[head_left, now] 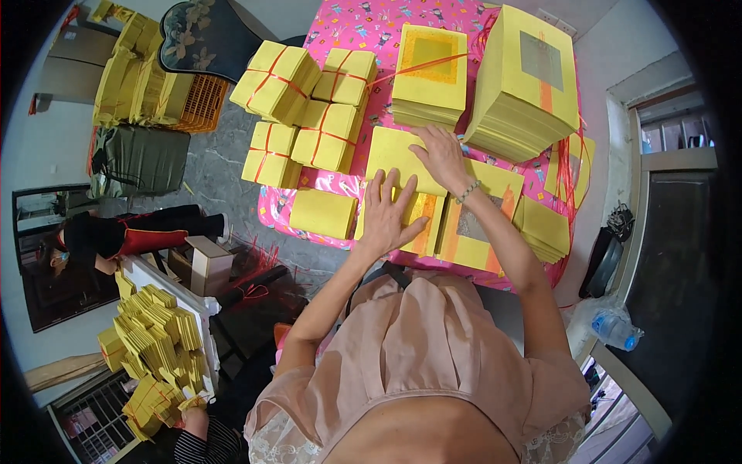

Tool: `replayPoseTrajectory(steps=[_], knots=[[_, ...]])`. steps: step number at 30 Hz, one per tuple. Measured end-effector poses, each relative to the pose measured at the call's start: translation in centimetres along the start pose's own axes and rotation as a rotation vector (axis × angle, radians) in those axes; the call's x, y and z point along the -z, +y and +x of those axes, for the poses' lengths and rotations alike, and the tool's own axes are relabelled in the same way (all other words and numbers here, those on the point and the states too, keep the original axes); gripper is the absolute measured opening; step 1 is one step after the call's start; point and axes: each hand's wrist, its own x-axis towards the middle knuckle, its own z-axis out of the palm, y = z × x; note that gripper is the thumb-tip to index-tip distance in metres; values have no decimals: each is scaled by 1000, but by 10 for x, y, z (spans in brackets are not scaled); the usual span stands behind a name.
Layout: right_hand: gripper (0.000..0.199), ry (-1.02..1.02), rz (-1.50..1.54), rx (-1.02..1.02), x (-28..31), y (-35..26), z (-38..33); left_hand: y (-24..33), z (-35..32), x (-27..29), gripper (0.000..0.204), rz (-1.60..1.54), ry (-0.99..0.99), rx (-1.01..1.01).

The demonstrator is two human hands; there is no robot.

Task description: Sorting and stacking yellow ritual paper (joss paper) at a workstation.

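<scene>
My left hand [384, 216] lies spread flat, its fingertips on the near edge of a plain yellow paper sheet [389, 149]. My right hand [442, 161], with a beaded bracelet [468, 191] at the wrist, rests on the sheet's right side, fingers stretched and slightly bent. Below that sheet, a yellow paper with an orange print [423, 220] partly shows; my left hand hides some of it. Beside it on the right is yellow paper with a silver square and orange band [471, 232]. To the left of my left hand sits a small yellow paper stack [323, 213].
Red-tied yellow bundles [328, 133] stand at the table's left. Behind my hands are a printed stack [430, 69] and a taller one [519, 100]. Red strings [568, 182] hang at the right. People work by a paper-heaped table [210, 340] at left. A bottle [614, 329] is right.
</scene>
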Motion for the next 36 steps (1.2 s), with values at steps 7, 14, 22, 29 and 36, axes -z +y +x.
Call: replayPoseTrajectory(steps=[7, 14, 22, 29, 36], knots=[[33, 11, 1, -5, -2, -1, -2, -6, 0, -2, 77, 23, -22, -28], [27, 332, -29, 101, 7, -22, -27, -8, -1, -1, 77, 33, -47, -30], [12, 175, -5, 72, -2, -18, -88, -9, 0, -2, 77, 22, -78, -28], [14, 174, -28, 74, -7, -16, -92, -8, -1, -3, 77, 33, -77, -25], [14, 131, -59, 64, -16, -22, -90, -7, -1, -4, 78, 22, -82, -31]])
